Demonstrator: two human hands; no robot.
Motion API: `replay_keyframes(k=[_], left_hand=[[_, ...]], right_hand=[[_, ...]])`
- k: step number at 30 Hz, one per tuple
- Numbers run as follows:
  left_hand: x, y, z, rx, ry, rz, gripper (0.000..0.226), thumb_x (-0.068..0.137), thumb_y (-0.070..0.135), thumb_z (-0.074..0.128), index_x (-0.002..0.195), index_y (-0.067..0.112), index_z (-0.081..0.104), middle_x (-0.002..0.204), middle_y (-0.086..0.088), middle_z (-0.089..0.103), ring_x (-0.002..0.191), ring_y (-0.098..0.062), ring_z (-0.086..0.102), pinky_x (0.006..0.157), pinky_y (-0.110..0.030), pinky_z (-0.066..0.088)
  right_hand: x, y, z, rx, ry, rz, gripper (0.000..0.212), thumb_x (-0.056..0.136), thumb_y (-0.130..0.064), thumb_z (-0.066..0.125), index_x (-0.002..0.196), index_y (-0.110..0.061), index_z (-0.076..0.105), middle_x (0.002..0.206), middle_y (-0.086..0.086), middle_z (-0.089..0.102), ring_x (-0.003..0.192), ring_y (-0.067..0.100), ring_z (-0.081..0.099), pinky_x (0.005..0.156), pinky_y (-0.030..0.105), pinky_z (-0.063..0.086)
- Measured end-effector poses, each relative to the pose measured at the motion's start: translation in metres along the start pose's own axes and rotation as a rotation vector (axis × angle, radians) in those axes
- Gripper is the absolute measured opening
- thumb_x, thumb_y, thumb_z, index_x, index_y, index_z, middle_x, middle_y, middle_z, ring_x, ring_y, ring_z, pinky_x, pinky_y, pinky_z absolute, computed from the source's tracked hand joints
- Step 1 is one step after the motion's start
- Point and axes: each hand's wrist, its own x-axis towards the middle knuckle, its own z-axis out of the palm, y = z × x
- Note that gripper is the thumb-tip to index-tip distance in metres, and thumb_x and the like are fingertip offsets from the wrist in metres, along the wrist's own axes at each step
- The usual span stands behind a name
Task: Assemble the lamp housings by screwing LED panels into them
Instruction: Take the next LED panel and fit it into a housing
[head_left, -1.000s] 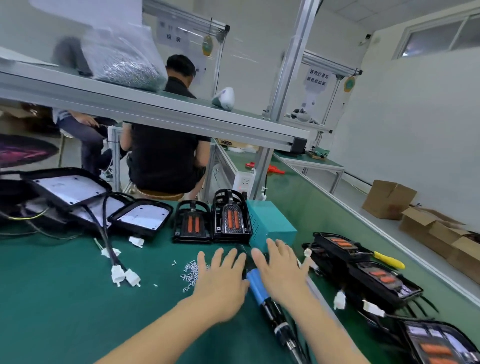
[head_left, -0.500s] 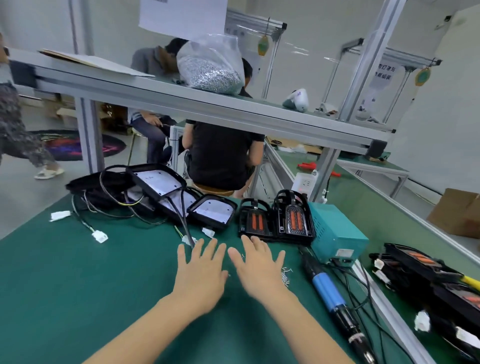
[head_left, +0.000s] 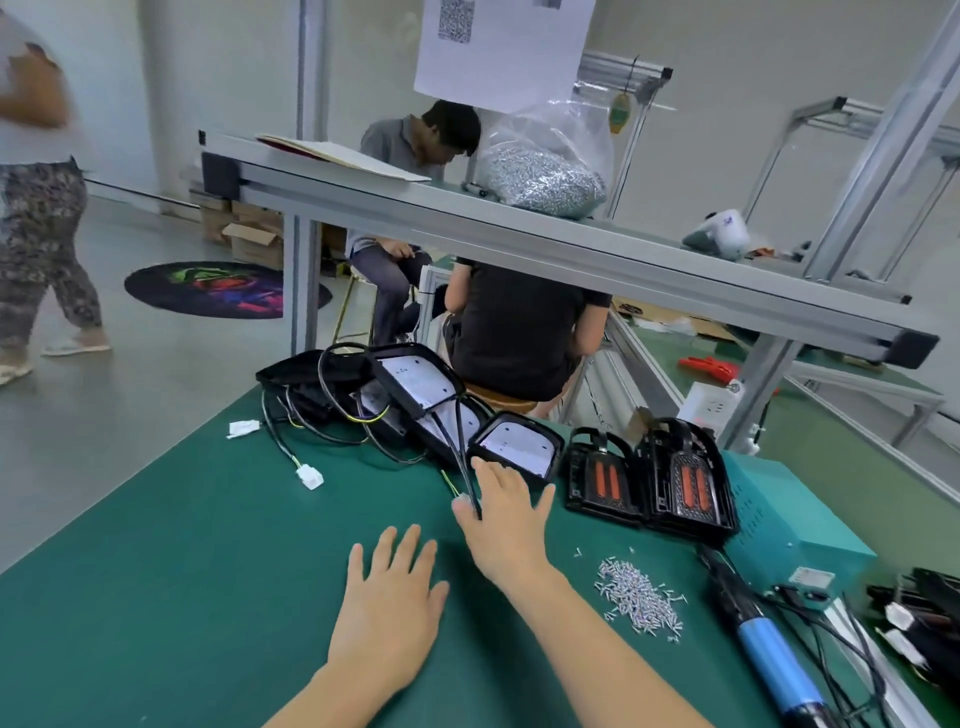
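— Where are the hands?
— The left hand (head_left: 387, 605) is lying flat, fingers straight, on the mat (head_left: 156, 597); the right hand (head_left: 506, 525), fingers spread, is touching the nearest housing (head_left: 517, 451) by its cable (head_left: 464, 467).
— And the screws (head_left: 636, 597)?
— They are sitting just right of it.

two hands (head_left: 395, 613), two orange-led lamp housings (head_left: 605, 478), one blue screwdriver (head_left: 769, 654), one teal box (head_left: 779, 519), one screw pile (head_left: 636, 597).

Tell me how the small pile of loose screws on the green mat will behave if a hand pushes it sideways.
The pile of screws would probably scatter, since the pieces lie loose and several already sit apart. Each screw is small and cylindrical, so some may roll on the green mat. They look light, and picking one out likely needs a fingertip pinch.
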Motion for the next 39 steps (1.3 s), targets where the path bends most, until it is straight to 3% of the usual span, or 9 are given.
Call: replay_keyframes(k=[9,18,20,22,25,27,29,33,39], left_hand=[[0.0,-0.002,0.0,-0.035,0.018,0.015,0.056,0.101,0.045,0.019,0.152,0.022,0.012,0.16,0.001,0.004,0.147,-0.022,-0.002,0.116,-0.049,0.0],[0.002,-0.001,-0.001,-0.077,0.05,0.008,0.054,0.1,0.041,0.019,0.151,0.024,0.015,0.159,0.004,0.008,0.146,-0.019,0.001,0.116,-0.048,-0.001],[0.001,-0.001,-0.002,-0.082,0.055,0.014,0.054,0.1,0.039,0.02,0.151,0.023,0.016,0.159,0.003,0.009,0.146,-0.019,0.002,0.116,-0.048,0.0],[0.002,-0.001,-0.001,-0.078,0.047,0.014,0.054,0.099,0.039,0.02,0.151,0.023,0.016,0.159,0.003,0.009,0.146,-0.019,0.002,0.116,-0.048,0.0],[0.001,-0.001,-0.003,-0.08,0.051,0.007,0.053,0.1,0.04,0.022,0.15,0.022,0.02,0.158,0.001,0.014,0.145,-0.02,0.005,0.116,-0.048,0.003],[0.0,-0.001,-0.004,-0.086,0.102,0.001,0.051,0.098,0.04,0.03,0.146,0.022,0.033,0.155,0.0,0.027,0.143,-0.022,0.018,0.116,-0.051,0.013],[-0.001,0.0,-0.005,-0.102,0.124,-0.001,0.05,0.098,0.042,0.033,0.144,0.022,0.037,0.153,0.0,0.03,0.143,-0.023,0.021,0.116,-0.051,0.015],[0.003,-0.003,-0.002,-0.128,0.089,-0.002,0.052,0.099,0.041,0.025,0.148,0.023,0.024,0.157,0.004,0.015,0.145,-0.018,0.005,0.117,-0.047,0.002],[0.003,-0.006,-0.004,-0.234,0.126,-0.033,0.05,0.099,0.04,0.031,0.146,0.026,0.026,0.156,0.008,0.018,0.144,-0.014,0.012,0.118,-0.038,0.005]], right_hand=[[0.072,-0.061,0.001,-0.097,0.042,-0.068,0.062,0.102,-0.046,0.041,0.153,-0.021,0.016,0.157,0.0,0.023,0.147,0.024,0.013,0.115,0.065,0.002],[0.099,-0.084,0.016,-0.052,0.06,-0.071,0.048,0.104,-0.033,0.043,0.146,-0.013,0.032,0.151,0.006,0.034,0.142,0.028,0.025,0.116,0.05,0.019],[0.103,-0.084,0.017,-0.019,0.105,-0.05,0.034,0.103,-0.028,0.046,0.133,-0.012,0.044,0.136,0.008,0.048,0.134,0.028,0.037,0.11,0.043,0.03],[0.106,-0.083,0.015,-0.002,0.169,-0.02,0.016,0.102,-0.023,0.048,0.114,-0.011,0.051,0.114,0.008,0.056,0.118,0.027,0.051,0.093,0.035,0.039],[0.109,-0.081,0.013,-0.019,0.199,-0.002,0.01,0.102,-0.013,0.046,0.108,-0.008,0.052,0.109,0.009,0.058,0.099,0.025,0.055,0.069,0.027,0.032],[0.108,-0.079,0.012,0.007,0.221,0.004,0.005,0.102,-0.009,0.045,0.103,-0.009,0.05,0.104,0.008,0.055,0.088,0.022,0.05,0.065,0.025,0.027],[0.106,-0.078,0.011,0.046,0.257,-0.008,0.009,0.103,-0.011,0.044,0.107,-0.006,0.05,0.106,0.008,0.055,0.091,0.023,0.05,0.065,0.023,0.026],[0.094,-0.073,0.006,0.196,0.314,-0.043,0.016,0.104,-0.016,0.043,0.108,-0.002,0.051,0.105,0.012,0.056,0.09,0.024,0.052,0.066,0.026,0.028],[0.061,-0.057,-0.004,0.508,0.404,-0.151,0.015,0.1,-0.012,0.049,0.111,-0.005,0.055,0.104,0.008,0.059,0.092,0.023,0.052,0.077,0.029,0.039]])
